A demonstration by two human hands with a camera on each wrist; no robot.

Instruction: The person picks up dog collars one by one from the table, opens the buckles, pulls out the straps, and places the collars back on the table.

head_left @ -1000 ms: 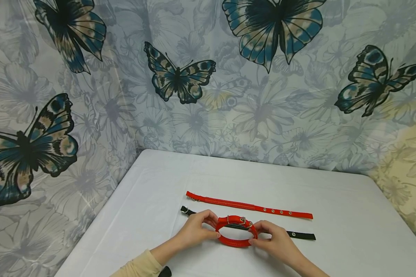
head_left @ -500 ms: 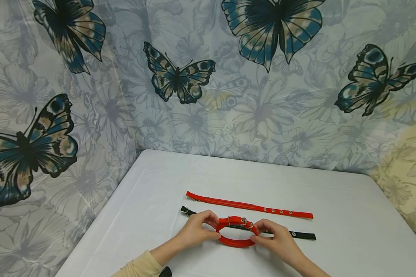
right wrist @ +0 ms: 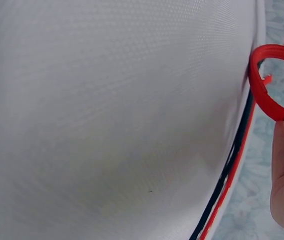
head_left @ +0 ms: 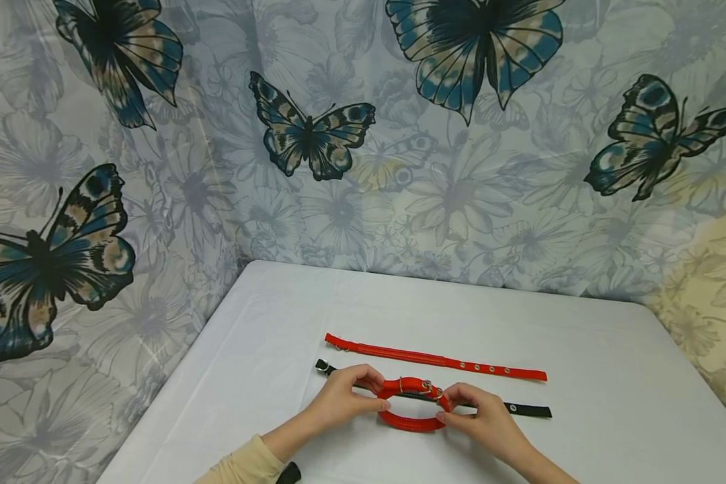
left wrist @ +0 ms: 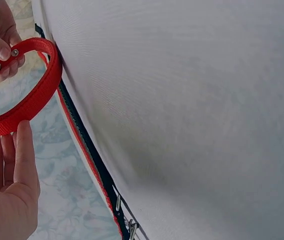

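Note:
A red pet collar [head_left: 413,425], buckled into a loop, is held up over the near part of the table. Its buckle and a metal ring show on the far side of the loop, and metal eyelets line the strap in the left wrist view. My left hand [head_left: 346,401] pinches the loop's left side between thumb and fingers. On the opposite side, my right hand [head_left: 482,415] pinches the band near the eyelets. Behind the loop a black collar [head_left: 529,411] lies flat, its middle partly hidden by the hands and the red band.
Farther back, a second red collar [head_left: 399,354] lies stretched out, with its eyelets toward the right. The white-covered table [head_left: 611,363] meets a butterfly-print cloth [head_left: 460,222] behind and at the left. A black object [head_left: 289,473] shows beside the left sleeve.
My left thumb has shifted slightly inward over the loop's left side. The right hand and the loop have hardly moved, and the collars on the table lie as before.

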